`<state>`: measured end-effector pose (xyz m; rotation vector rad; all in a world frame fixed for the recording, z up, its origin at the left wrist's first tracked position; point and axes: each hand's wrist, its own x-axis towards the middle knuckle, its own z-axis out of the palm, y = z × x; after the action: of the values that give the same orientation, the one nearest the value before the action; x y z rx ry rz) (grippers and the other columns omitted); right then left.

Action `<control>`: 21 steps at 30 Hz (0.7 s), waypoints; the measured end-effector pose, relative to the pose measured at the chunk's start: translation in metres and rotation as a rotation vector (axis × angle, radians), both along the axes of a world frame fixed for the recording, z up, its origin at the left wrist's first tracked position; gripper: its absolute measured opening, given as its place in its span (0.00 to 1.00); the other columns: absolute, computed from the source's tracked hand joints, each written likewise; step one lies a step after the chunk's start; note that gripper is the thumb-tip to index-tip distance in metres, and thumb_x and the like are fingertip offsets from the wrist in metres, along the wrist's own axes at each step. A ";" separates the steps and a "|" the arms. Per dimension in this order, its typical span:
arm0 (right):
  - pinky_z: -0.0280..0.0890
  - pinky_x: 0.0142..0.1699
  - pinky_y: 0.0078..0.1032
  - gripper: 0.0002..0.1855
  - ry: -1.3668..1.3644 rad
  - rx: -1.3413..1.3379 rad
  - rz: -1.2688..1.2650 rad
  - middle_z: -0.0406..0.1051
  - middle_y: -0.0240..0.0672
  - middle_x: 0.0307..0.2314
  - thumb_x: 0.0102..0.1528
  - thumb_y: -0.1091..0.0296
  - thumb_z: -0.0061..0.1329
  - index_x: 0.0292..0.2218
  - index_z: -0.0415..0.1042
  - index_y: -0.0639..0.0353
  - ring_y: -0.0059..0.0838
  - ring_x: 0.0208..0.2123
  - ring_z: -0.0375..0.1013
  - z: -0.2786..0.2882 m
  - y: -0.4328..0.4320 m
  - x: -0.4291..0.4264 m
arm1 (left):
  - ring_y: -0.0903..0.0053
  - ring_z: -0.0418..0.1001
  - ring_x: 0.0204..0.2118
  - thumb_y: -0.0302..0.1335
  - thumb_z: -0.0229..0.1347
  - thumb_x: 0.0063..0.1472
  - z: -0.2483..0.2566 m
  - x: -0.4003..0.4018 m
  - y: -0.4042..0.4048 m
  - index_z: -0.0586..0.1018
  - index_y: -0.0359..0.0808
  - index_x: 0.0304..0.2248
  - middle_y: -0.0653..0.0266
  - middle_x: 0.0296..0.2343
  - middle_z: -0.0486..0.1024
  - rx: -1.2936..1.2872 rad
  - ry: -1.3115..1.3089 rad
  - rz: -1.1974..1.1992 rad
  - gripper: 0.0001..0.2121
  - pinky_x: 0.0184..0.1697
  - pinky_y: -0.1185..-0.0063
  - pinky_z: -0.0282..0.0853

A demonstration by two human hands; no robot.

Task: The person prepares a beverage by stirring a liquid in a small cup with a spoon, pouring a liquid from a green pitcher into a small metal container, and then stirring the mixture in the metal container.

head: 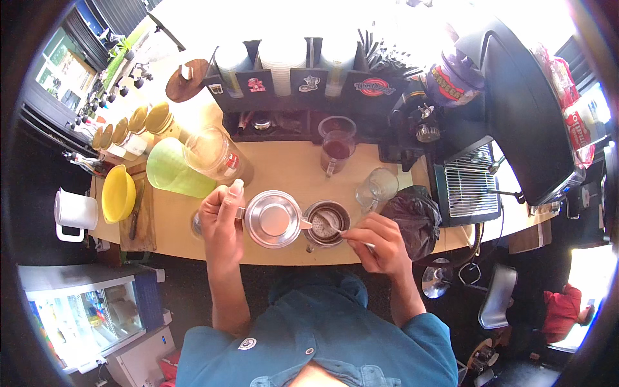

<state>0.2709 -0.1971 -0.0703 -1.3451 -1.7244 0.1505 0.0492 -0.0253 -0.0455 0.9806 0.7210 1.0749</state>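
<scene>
My left hand (pixel 223 220) grips the handle of a lidded metal kettle (pixel 273 219), whose spout points right, over the rim of a metal cup with a perforated insert (pixel 327 223). In my right hand (pixel 379 242) is a spoon (pixel 333 227), its bowl end inside that cup. Behind the cup stands a glass mug of dark liquid (pixel 337 149). An empty-looking glass mug (pixel 377 187) is beyond my right hand, next to a black plastic bag (pixel 415 222). A clear plastic container (pixel 210 155) and a green container (pixel 178 167) stand behind my left hand.
On the left are a yellow bowl (pixel 118 193), a knife (pixel 137 210) on a wooden board (pixel 147 230), a white pitcher (pixel 75 213) and several lidded jars (pixel 159 119). Stacked cups (pixel 282 63) fill a black organizer at the back. An espresso machine (pixel 517 111) stands right. A person in red (pixel 561 312) is far right.
</scene>
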 end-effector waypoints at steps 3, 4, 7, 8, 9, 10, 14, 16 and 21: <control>0.66 0.29 0.30 0.12 -0.043 0.005 0.129 0.73 0.35 0.24 0.44 0.77 0.58 0.34 0.78 0.61 0.35 0.26 0.72 0.002 -0.001 0.001 | 0.95 0.51 0.20 0.25 0.54 0.66 -0.004 -0.004 0.000 0.65 0.43 0.18 0.81 0.17 0.58 -0.027 -0.004 0.047 0.18 0.24 0.87 0.48; 0.66 0.29 0.30 0.12 -0.054 -0.002 0.132 0.73 0.35 0.24 0.44 0.77 0.58 0.34 0.78 0.61 0.35 0.26 0.72 0.003 -0.002 0.002 | 0.95 0.50 0.20 0.25 0.54 0.66 -0.006 -0.005 0.001 0.65 0.43 0.18 0.82 0.17 0.58 -0.029 -0.002 0.065 0.18 0.23 0.86 0.48; 0.66 0.29 0.31 0.13 -0.039 -0.027 0.161 0.73 0.34 0.24 0.44 0.75 0.58 0.35 0.78 0.60 0.35 0.25 0.72 0.005 -0.002 0.006 | 0.95 0.50 0.19 0.25 0.54 0.66 -0.012 -0.011 0.003 0.66 0.43 0.18 0.81 0.17 0.58 -0.032 -0.001 0.109 0.17 0.23 0.86 0.48; 0.65 0.29 0.31 0.13 -0.008 -0.036 0.182 0.73 0.34 0.25 0.45 0.75 0.58 0.36 0.77 0.58 0.35 0.25 0.71 0.007 -0.001 0.009 | 0.94 0.53 0.20 0.26 0.54 0.66 -0.013 -0.015 0.004 0.67 0.43 0.19 0.80 0.17 0.60 -0.018 0.001 0.078 0.16 0.23 0.86 0.50; 0.65 0.28 0.31 0.14 0.023 -0.045 0.202 0.72 0.34 0.25 0.45 0.74 0.59 0.37 0.77 0.57 0.35 0.25 0.70 0.007 -0.001 0.011 | 0.93 0.55 0.21 0.27 0.54 0.67 -0.015 -0.020 0.004 0.68 0.42 0.20 0.79 0.18 0.61 -0.004 0.003 0.047 0.15 0.24 0.86 0.52; 0.64 0.28 0.31 0.13 0.046 -0.023 0.157 0.72 0.34 0.25 0.46 0.74 0.58 0.36 0.77 0.57 0.35 0.24 0.70 0.007 -0.001 0.013 | 0.92 0.58 0.21 0.29 0.53 0.67 -0.016 -0.023 0.005 0.69 0.42 0.21 0.78 0.19 0.63 0.010 0.006 0.016 0.14 0.25 0.86 0.54; 0.61 0.27 0.30 0.10 0.032 -0.006 0.024 0.70 0.34 0.22 0.49 0.74 0.58 0.36 0.77 0.57 0.35 0.22 0.68 0.010 0.000 0.016 | 0.93 0.50 0.19 0.25 0.54 0.66 -0.010 -0.016 0.000 0.65 0.43 0.18 0.80 0.16 0.57 -0.030 -0.005 0.082 0.18 0.23 0.85 0.46; 0.61 0.27 0.30 0.10 -0.005 -0.033 0.071 0.69 0.34 0.21 0.49 0.74 0.58 0.36 0.77 0.57 0.35 0.22 0.67 0.010 0.002 0.015 | 0.93 0.50 0.19 0.25 0.54 0.66 -0.011 -0.017 -0.002 0.64 0.43 0.18 0.80 0.16 0.57 -0.044 0.001 0.095 0.18 0.23 0.85 0.46; 0.61 0.27 0.31 0.10 -0.041 0.021 0.092 0.68 0.33 0.21 0.48 0.75 0.59 0.35 0.76 0.57 0.34 0.22 0.67 0.016 0.003 0.010 | 0.93 0.49 0.19 0.25 0.53 0.66 -0.016 -0.022 -0.004 0.63 0.43 0.18 0.80 0.16 0.57 -0.038 -0.014 0.044 0.19 0.23 0.85 0.46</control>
<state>0.2812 -0.1945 -0.0541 -1.2622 -1.8182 0.1570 0.0276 -0.0293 -0.0615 0.9280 0.7521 1.1015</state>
